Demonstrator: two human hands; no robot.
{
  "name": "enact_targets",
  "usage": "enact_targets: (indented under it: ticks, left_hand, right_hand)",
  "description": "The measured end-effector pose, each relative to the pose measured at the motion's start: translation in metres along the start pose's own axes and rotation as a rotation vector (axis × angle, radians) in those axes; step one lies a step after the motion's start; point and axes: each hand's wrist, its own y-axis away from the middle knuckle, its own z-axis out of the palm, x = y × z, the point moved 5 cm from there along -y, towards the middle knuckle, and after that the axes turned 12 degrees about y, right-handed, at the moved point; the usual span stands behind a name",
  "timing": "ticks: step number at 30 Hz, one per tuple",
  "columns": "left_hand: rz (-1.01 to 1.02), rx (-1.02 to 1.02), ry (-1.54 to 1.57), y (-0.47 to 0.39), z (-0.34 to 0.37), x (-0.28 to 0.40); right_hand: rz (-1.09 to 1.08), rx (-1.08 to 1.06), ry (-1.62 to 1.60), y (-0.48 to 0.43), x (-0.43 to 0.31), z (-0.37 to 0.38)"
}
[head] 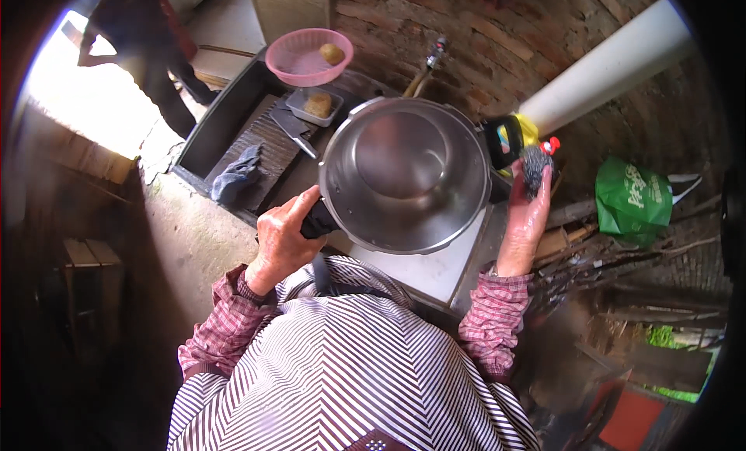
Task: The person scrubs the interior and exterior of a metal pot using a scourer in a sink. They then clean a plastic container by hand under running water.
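Note:
A large steel pressure-cooker pot [402, 177] without a lid is tipped towards me, its bare inside showing. My left hand [285, 235] grips the pot's black side handle [319, 219]. Off the pot's right rim, my wet right hand [529, 212] holds a steel wool scourer [535, 171] between thumb and fingers. Just behind the scourer stands a yellow bottle [527, 129], and a red cap [550, 146] shows beside it. A second black handle [502, 141] appears at the pot's right side, partly in front of the bottle.
On the dark sink's left lie a grey-blue cloth [238, 174], a cleaver [294, 130] and a plastic tub [315, 106] holding a scrubber. Behind are a pink basin [309, 57] and a tap [436, 53]. A white pipe [606, 66] slants at right, above a green bag [634, 201]. Someone [145, 54] stands far left.

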Motion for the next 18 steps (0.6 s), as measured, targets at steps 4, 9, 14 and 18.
enact_targets:
  ticks: [4, 9, 14, 18]
  left_hand:
    - [-0.219, 0.111, 0.261, 0.020, -0.042, -0.041]
    - [-0.392, 0.372, 0.457, 0.036, -0.122, -0.120]
    - [-0.581, 0.533, 0.342, 0.033, -0.214, -0.177]
    - [-0.690, 0.596, 0.102, 0.030, -0.281, -0.222]
  right_hand:
    - [0.130, -0.052, -0.084, -0.007, 0.050, -0.074]
    - [0.457, 0.197, -0.025, 0.079, 0.138, -0.157]
    - [0.689, 0.417, -0.112, 0.132, 0.183, -0.184]
    - [0.711, 0.376, -0.036, 0.126, 0.198, -0.142]
